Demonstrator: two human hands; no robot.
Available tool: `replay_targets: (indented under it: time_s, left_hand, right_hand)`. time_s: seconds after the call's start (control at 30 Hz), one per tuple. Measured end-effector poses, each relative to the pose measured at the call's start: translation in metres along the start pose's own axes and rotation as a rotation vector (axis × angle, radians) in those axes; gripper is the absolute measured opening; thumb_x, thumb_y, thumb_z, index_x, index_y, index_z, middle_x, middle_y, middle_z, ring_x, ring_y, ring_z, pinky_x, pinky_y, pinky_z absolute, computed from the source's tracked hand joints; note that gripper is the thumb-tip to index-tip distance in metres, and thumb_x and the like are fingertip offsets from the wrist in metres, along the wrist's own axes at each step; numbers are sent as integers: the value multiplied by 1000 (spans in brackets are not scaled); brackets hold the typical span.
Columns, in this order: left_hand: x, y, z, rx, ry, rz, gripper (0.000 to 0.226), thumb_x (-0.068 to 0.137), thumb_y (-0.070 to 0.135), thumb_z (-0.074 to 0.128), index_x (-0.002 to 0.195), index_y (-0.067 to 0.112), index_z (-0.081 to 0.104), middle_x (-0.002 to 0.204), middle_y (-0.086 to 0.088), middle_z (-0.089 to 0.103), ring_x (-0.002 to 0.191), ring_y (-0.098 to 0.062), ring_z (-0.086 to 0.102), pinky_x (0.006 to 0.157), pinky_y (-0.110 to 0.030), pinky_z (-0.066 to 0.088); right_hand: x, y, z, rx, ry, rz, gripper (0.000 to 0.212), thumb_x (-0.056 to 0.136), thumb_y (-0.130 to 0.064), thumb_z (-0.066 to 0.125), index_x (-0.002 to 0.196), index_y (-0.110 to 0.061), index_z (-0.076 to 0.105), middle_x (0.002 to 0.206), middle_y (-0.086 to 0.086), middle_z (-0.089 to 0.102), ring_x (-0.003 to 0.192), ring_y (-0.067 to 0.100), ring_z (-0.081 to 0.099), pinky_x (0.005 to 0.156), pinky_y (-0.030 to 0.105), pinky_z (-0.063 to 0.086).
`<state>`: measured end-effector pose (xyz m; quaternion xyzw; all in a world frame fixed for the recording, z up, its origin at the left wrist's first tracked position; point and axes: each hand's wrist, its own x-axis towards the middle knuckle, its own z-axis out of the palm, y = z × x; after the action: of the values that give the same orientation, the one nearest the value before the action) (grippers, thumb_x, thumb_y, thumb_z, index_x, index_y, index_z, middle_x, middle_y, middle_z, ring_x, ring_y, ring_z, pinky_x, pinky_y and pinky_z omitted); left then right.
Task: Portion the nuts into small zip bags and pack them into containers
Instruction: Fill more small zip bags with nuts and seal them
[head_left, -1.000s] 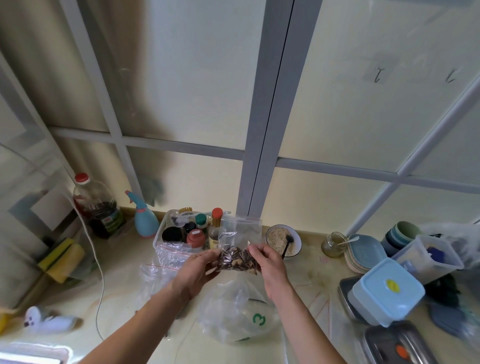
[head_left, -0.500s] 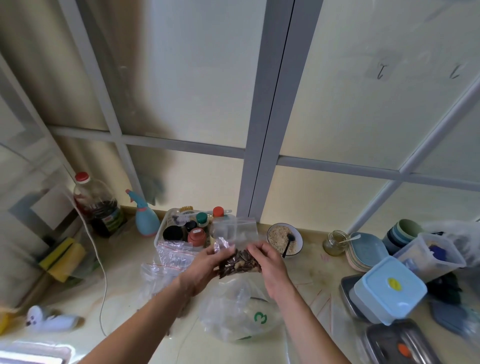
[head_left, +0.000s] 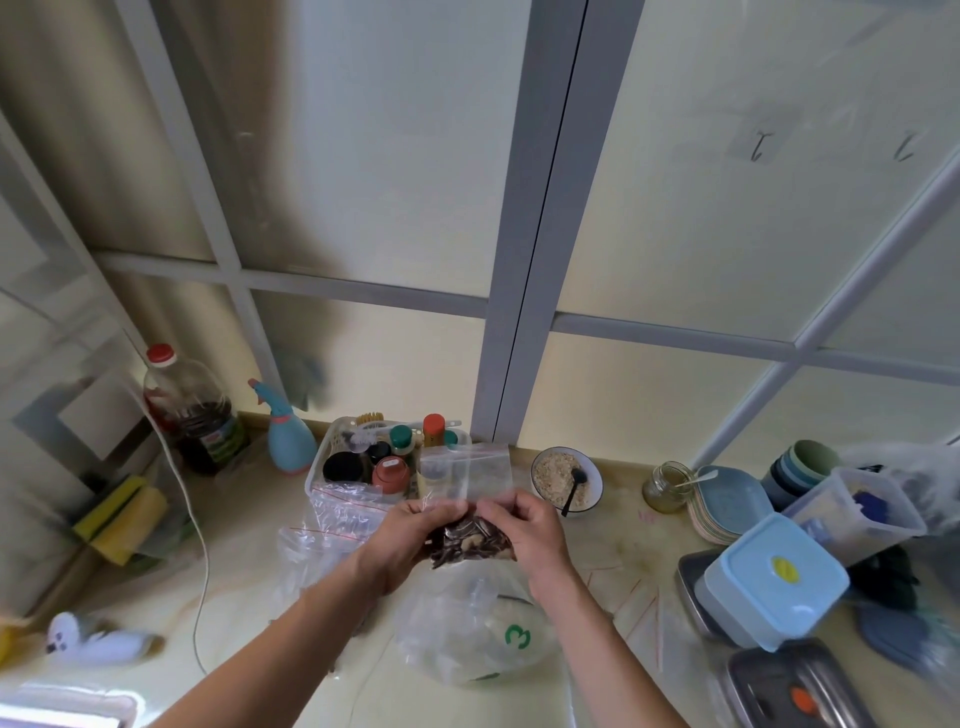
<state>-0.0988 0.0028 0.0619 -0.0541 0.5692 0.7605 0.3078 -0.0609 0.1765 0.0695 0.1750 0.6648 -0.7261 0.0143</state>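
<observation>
Two bare forearms come up from the bottom edge, each ending in a bare hand: the left hand (head_left: 402, 540) and the right hand (head_left: 530, 535). No sleeve, cuff, watch, ring or glove shows anywhere on them. The fingernails look short and unpainted.

- Soft, even daylight comes through the frosted window panes (head_left: 384, 171) ahead.
- Wide-angle bending bows the window frame (head_left: 540, 218) and tilts its bars outward near the edges.
- Motion blur smears the right edge, around the clear tub (head_left: 852, 514) and beyond.
- Dim grey shadow sits on the upper left glass.
- The countertop (head_left: 249, 623) gives faint glare.
</observation>
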Motion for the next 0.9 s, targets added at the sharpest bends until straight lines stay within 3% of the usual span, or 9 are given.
replay_targets:
  time_s: [0.1,0.3,0.43,0.6,0.77,0.83,0.9]
  left_hand:
    - [0,-5,1,-78,-12,5,34,91,15,70,111,-13,68,105,-28,71,84,-29,70,69,-31,57]
    - [-6,-1,-3,11,-107,0,35,92,19,71,110,-11,70,108,-32,70,83,-29,70,72,-31,58]
    - [-3,0,-4,-121,-124,-33,35,98,16,63,113,-15,65,108,-33,68,84,-32,71,77,-36,60]
    - [-3,2,-3,-188,-127,10,32,96,6,60,124,-7,65,121,-30,67,100,-36,70,85,-40,60]
    - [-4,1,-1,-165,-98,24,32,93,6,64,123,-6,67,120,-31,67,103,-39,67,87,-42,59]
    - [-3,1,-2,-196,-38,-6,33,91,7,67,122,-3,68,118,-30,68,97,-37,69,82,-41,60]
    - [1,2,-4,-225,14,-21,37,87,8,70,122,-3,68,117,-29,69,91,-35,71,78,-39,61]
  right_hand:
    - [-3,1,1,34,-27,15,8,83,-15,82,78,-17,76,80,8,74,75,19,70,69,33,57]
    - [-7,-1,-4,40,-26,-25,7,85,-12,80,86,-7,76,81,13,75,74,21,71,68,30,57]
    - [-7,-1,-5,-10,-51,-45,7,84,-13,82,83,-10,77,85,17,74,76,19,70,71,27,56]
    - [-8,-7,-5,42,-63,-29,7,84,-6,80,87,-3,75,83,10,73,75,16,70,66,23,56]
    - [-16,-13,-3,45,-110,22,36,85,-20,81,112,-9,60,100,9,77,86,17,75,70,21,56]
    - [-18,-12,-3,32,-77,-18,53,83,-33,83,120,-18,48,106,9,75,92,13,73,78,22,54]
    - [-21,-14,-6,-8,-106,-82,53,84,-46,76,123,-24,46,113,7,72,104,13,70,88,25,53]
